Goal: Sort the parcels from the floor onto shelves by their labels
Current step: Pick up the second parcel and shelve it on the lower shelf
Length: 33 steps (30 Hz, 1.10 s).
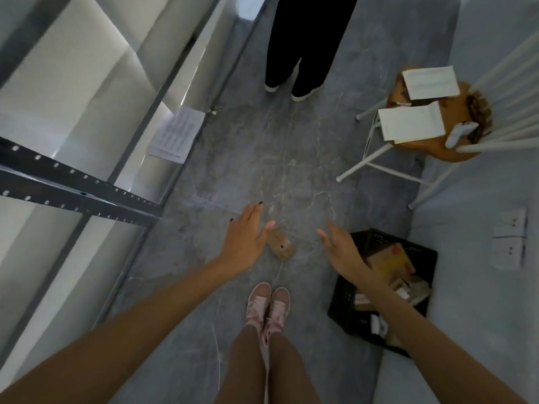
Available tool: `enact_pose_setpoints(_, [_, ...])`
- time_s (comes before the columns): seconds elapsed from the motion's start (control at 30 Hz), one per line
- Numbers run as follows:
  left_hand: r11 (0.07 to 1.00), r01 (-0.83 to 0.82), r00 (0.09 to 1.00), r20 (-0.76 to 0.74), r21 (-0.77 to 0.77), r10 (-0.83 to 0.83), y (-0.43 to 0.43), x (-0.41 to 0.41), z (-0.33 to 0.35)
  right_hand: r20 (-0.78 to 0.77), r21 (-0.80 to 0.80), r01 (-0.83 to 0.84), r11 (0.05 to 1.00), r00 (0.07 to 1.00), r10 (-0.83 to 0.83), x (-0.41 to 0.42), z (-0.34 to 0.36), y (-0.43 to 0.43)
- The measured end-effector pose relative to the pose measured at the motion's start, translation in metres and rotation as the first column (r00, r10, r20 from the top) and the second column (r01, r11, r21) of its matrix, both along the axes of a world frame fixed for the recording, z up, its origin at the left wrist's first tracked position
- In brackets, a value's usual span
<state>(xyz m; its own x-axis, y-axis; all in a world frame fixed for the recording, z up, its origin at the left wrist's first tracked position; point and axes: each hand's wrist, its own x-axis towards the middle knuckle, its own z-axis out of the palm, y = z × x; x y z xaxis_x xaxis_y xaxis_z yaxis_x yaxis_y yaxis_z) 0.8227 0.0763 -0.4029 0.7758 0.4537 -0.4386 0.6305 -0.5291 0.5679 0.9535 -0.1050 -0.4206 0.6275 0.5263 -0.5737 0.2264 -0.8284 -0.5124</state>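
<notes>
A small brown cardboard parcel (280, 244) lies on the grey floor just ahead of my feet. My left hand (246, 239) hovers over its left end with fingers spread and holds nothing. My right hand (342, 252) is stretched out to the right of the parcel, fingers apart and empty. A black crate (420, 252) at the lower right holds several more cardboard parcels (392, 260); my right forearm crosses over it. The metal shelving (75, 188) with white shelves runs along the left.
Another person in black trousers (303, 45) stands ahead on the floor. A wooden chair (449, 147) at the right carries papers and a white controller. A printed sheet (176, 134) lies on the lower shelf edge. My pink shoes (268, 307) are below the parcel.
</notes>
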Motion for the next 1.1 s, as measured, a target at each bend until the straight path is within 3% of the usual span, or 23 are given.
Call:
enact_pose_setpoints(0.17, [0.946,-0.249,0.968,-0.079,-0.207,0.237,-0.009,0.004,-0.135,-0.073,-0.093,0.015,0.996,0.997,-0.022,0.009,-0.124,0.017])
enact_pose_setpoints(0.33, [0.783,-0.484,0.875,-0.244,-0.391,0.419,-0.032,0.005,-0.3,-0.157,-0.146,0.049,0.988,0.985,-0.072,0.016,-0.287,0.024])
enact_pose_setpoints(0.53, [0.578,-0.652,0.758,-0.457,-0.492,0.466,-0.051,0.018,-0.491,-0.194,-0.191,0.055,0.98,0.977,-0.093,0.013,-0.475,0.023])
enact_pose_setpoints(0.67, [0.446,-0.697,0.715,-0.5,-0.561,0.489,-0.063,0.042,-0.578,-0.169,-0.223,0.0,0.975,0.985,-0.038,0.013,-0.562,0.027])
enact_pose_setpoints(0.77, [0.354,-0.731,0.671,-0.52,-0.583,0.529,-0.072,0.051,-0.601,-0.182,-0.23,0.02,0.973,0.981,-0.063,0.008,-0.585,0.029])
enact_pose_setpoints(0.9, [0.284,-0.712,0.665,-0.487,-0.642,0.566,-0.079,0.05,-0.571,-0.114,-0.151,0.113,0.982,0.985,-0.131,0.0,-0.553,0.015])
enact_pose_setpoints(1.1, [0.349,-0.597,0.742,-0.332,-0.722,0.583,-0.077,0.047,-0.452,-0.066,0.012,0.179,0.984,0.982,-0.178,-0.003,-0.419,0.006])
